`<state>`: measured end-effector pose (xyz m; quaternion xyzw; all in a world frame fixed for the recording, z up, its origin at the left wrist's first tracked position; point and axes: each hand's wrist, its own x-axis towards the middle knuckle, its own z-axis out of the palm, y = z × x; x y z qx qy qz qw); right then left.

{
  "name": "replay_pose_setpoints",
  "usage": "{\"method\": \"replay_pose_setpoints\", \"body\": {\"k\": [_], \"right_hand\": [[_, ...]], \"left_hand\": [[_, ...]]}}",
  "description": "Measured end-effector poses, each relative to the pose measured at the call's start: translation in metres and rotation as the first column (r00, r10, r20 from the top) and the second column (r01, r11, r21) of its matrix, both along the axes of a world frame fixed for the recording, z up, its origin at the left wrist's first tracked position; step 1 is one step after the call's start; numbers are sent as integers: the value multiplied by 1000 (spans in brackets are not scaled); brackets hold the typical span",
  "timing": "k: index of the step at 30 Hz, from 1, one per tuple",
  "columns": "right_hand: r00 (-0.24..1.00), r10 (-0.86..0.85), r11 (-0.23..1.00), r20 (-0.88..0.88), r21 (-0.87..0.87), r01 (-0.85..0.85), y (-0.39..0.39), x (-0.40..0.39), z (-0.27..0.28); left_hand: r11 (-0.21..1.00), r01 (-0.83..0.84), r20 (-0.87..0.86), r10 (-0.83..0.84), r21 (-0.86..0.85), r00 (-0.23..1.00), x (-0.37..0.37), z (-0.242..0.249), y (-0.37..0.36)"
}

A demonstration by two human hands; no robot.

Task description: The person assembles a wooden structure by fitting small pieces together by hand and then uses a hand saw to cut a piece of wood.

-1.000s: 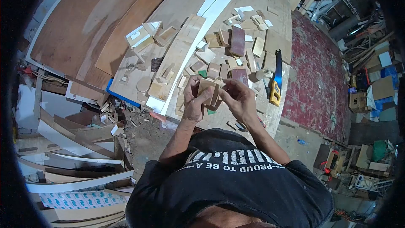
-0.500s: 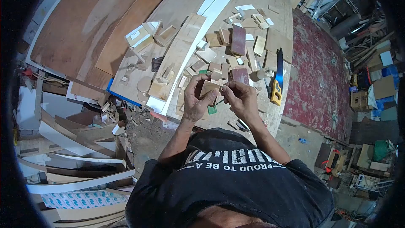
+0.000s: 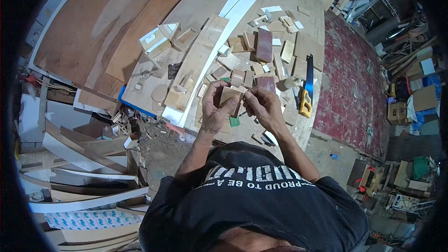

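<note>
Above the near part of the wooden table (image 3: pixel 214 135), my left hand (image 3: pixel 217 110) grips a small wooden block (image 3: pixel 229 95) between thumb and fingers. My right hand (image 3: pixel 264 107) is closed at the block's right edge, its thumb and forefinger pinched together; what they hold is too small to make out. Wood offcuts surround the hands, among them a dark red block (image 3: pixel 264 45) farther off and a second reddish piece (image 3: pixel 266 84) just beyond my right hand. A green piece (image 3: pixel 234 121) shows below the held block.
A handsaw with a yellow handle (image 3: pixel 305 103) lies at the table's right edge. Long white strips (image 3: pixel 224 32) run along the table beside a plank (image 3: pixel 200 56). Small wooden box shapes (image 3: pixel 158 39) stand at the left. Curved boards (image 3: pixel 88 203) are stacked at lower left.
The held block has tilted slightly and sits a little lower between the hands. My right hand's fingers have shifted slightly at its edge.
</note>
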<state>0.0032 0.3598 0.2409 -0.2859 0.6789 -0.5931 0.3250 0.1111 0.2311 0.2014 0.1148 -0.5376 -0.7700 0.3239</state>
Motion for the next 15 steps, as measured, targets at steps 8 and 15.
{"method": "replay_pose_setpoints", "body": {"k": [8, 15], "right_hand": [[990, -66, 986, 121, -146, 84, -9, 5, -1], [965, -24, 985, -261, -171, -21, -20, 3, -20]], "left_hand": [[996, -13, -14, 14, 89, 1000, 3, -8, -1], [995, -32, -29, 35, 100, 999, 8, -13, -4]]}}
